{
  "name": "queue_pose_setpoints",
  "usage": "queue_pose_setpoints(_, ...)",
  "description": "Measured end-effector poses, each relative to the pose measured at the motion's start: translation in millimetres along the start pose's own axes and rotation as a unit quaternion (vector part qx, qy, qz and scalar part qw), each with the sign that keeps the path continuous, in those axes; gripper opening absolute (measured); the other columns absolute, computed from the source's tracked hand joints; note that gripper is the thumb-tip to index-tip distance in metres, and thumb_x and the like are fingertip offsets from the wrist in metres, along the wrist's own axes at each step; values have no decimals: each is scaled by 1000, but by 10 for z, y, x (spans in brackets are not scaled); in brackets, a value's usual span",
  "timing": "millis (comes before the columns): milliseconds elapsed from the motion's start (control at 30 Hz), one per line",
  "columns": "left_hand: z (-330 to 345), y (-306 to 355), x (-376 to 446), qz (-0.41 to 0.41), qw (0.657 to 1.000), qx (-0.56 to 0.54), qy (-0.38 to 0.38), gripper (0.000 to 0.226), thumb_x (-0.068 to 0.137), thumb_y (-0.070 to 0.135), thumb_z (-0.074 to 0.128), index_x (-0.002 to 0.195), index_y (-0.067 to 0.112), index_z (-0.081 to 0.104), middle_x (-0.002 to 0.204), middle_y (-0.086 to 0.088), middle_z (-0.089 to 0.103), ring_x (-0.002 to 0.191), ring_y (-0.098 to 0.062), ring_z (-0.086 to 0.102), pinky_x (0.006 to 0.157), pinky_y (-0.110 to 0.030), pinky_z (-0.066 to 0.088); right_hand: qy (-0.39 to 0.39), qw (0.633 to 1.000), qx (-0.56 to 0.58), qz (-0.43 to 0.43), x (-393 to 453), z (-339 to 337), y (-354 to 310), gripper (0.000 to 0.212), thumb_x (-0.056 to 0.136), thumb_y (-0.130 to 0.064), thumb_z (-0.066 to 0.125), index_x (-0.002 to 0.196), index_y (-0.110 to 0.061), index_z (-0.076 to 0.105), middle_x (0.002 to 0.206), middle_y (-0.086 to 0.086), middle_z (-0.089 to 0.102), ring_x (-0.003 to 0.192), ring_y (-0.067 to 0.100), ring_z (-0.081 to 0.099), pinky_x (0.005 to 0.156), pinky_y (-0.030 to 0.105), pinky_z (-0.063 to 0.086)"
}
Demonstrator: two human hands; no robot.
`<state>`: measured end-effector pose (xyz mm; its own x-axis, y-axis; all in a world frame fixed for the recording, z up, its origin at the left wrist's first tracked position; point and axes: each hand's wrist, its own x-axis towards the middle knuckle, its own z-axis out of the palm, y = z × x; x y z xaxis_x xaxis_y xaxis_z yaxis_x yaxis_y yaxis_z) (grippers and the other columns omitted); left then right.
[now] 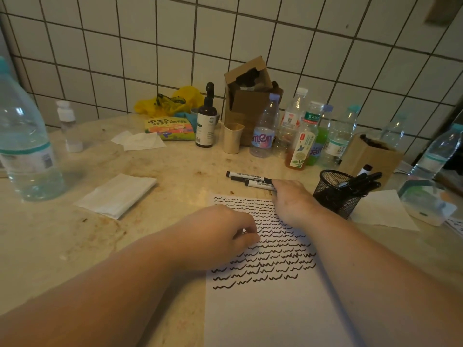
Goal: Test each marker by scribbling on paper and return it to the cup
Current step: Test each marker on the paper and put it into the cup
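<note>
Head view looks down on a stained, marble-like worktop. Far to the left of the left hand lies a soft folded tissue. That left hand rests on the paper with its fingers loosely curled, holding nothing. The sheet is thin, limp and covered in black wavy scribbles, so it likely needs pinning while someone writes. To its right, the right hand reaches forward, its fingers lying over the near ends of three black markers on the worktop; whether it has closed round one I cannot tell. They look light, stiff and smooth, best pinched mid-barrel. Just right of that hand stands a black wire-mesh cup, rigid, with more markers inside.
</note>
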<state>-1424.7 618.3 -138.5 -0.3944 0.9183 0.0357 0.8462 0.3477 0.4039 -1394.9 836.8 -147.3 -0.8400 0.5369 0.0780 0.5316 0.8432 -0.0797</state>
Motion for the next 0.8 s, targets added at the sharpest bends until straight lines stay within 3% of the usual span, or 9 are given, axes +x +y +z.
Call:
queue_pose_setpoints(167, 10, -9, 8, 4, 1000, 3, 2, 28, 102, 48, 46, 117, 34, 65, 103, 10, 71, 89, -9, 63, 85, -35, 56, 52, 998, -33, 12, 40, 69, 13, 32, 98, -21, 55, 129, -20, 62, 119, 3, 52, 115, 25, 46, 99, 42, 48)
queue_pose_setpoints(367, -6, -12, 2, 1, 1000, -3, 1, 27, 102, 46, 47, 118, 34, 65, 108, 11, 71, 93, -8, 63, 88, -34, 55, 39, 999, -17, 7, -104, -56, -9, 27, 97, -30, 62, 122, -21, 68, 122, 3, 51, 120, 24, 43, 99, 37, 42)
queue_pose_setpoints(433, -3, -27, 5, -2, 1000, -5, 1, 27, 102, 46, 48, 117, 33, 66, 107, 10, 71, 93, -9, 63, 88, -35, 56, 46, 998, 37, 14, -239, -162, -37, 24, 97, -31, 62, 119, -22, 67, 120, 0, 54, 113, 20, 50, 90, 32, 44)
queue_pose_setpoints(500, 6, -47, 9, -6, 1000, -11, 5, 27, 101, 46, 48, 115, 32, 67, 104, 10, 72, 91, -8, 64, 86, -35, 56, 45, 989, 136, 18, -439, -269, -41, 16, 97, -33, 63, 111, -27, 65, 109, -6, 61, 95, 11, 58, 72, 26, 45)
queue_pose_setpoints(633, 25, -68, 18, -9, 1000, -18, 14, 27, 102, 46, 48, 112, 32, 68, 99, 12, 71, 86, -4, 63, 81, -29, 56, 23, 945, 325, 18, -884, -390, 82, 12, 95, -32, 67, 106, -30, 63, 94, -6, 69, 82, 9, 66, 70, 28, 53)
queue_pose_setpoints(733, 42, -75, 24, -9, 1000, -22, 17, 25, 102, 44, 48, 110, 31, 69, 96, 12, 70, 84, -1, 62, 78, -25, 54, -1, 851, 523, 54, -1161, -397, 215, 10, 95, -22, 68, 104, -19, 72, 80, 2, 69, 66, 13, 62, 63, 29, 54)
queue_pose_setpoints(800, 53, -77, 27, -9, 999, -31, 20, 24, 103, 42, 48, 109, 31, 68, 96, 13, 70, 86, -1, 62, 79, -24, 54, -9, 803, 591, 74, -1283, -341, 278, 8, 92, -19, 71, 95, -13, 74, 68, 2, 64, 58, 14, 57, 55, 28, 49)
